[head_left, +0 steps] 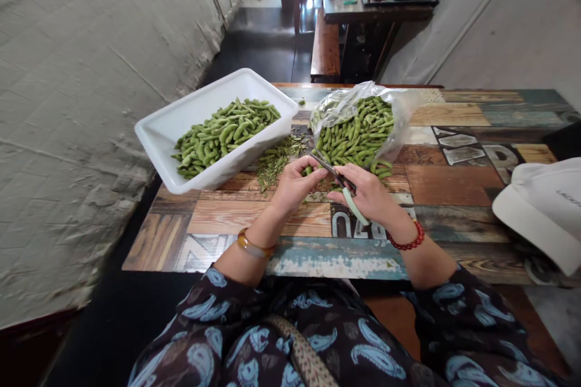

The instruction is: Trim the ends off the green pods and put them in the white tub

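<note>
My left hand [295,184] is closed in a pinch, with a green soybean pod [308,170] showing at its fingertips. In my right hand [368,192] is a pair of scissors [355,208] with pale green handles. Their dark blades point up and left, close to the pod and the left fingertips. Just beyond both hands, a clear plastic bag [402,124] lies open with a heap of pods [354,133] spilling toward me. To the left, a white plastic bin [157,133] holds more pods [222,136]. Small green clippings [276,162] lie between bin and bag.
All this stands on a patchwork-patterned wooden table [254,217]. A white cap [540,205] sits at its right end. A rough pale wall [91,72] runs along the left. Farther back are a wooden bench [325,45] and another table [338,9] with a dark tray of things.
</note>
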Tool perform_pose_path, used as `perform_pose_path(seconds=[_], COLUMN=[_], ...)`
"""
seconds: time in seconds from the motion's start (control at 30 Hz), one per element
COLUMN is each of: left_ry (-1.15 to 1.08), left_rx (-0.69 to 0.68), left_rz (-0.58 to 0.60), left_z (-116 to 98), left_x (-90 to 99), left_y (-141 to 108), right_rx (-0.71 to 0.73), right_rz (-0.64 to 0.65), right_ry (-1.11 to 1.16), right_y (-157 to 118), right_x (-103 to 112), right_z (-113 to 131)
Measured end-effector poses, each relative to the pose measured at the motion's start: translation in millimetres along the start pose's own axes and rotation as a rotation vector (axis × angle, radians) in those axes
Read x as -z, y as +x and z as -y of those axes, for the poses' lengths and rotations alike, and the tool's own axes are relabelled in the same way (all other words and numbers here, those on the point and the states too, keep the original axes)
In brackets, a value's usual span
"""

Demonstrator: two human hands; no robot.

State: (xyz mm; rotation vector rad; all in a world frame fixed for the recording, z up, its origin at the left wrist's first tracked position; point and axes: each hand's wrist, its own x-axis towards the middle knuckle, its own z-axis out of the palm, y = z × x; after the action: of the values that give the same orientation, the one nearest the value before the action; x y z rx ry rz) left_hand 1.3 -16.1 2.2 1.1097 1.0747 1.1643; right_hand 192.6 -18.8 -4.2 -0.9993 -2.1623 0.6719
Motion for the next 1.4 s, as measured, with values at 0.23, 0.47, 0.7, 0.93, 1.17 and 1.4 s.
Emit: perform_pose_path(seconds=[0.23,0.47,0.7,0.93,1.17,1.4], left_ry=[0.067,-0.056,-0.391,-0.489,-0.455,-0.430], left_rx=[-0.022,0.065,0.147,0.200,0.194,0.213], left_rz=[0.001,0.010,-0.035,-0.034,-0.006,0.004], left_z=[2,0,-7,-11,-4,-4], left_x=[2.9,1.3,9.9,12.3,6.1,0.5], left_y=[3,1,7,6,5,2], right_rx=[0.016,-0.052,-0.105,-0.022,0.016,0.028], right_rz=[0.013,-0.002,-0.105,-0.041,-0.036,-0.045], right_ry=[-0.041,-0.003,0.003,-0.065,-0.107,-0.132], right_y=[0,1,4,1,0,0], right_x=[2,2,2,-3,-7,-9], right_z=[-1,-4,-4,-5,-9,-3])
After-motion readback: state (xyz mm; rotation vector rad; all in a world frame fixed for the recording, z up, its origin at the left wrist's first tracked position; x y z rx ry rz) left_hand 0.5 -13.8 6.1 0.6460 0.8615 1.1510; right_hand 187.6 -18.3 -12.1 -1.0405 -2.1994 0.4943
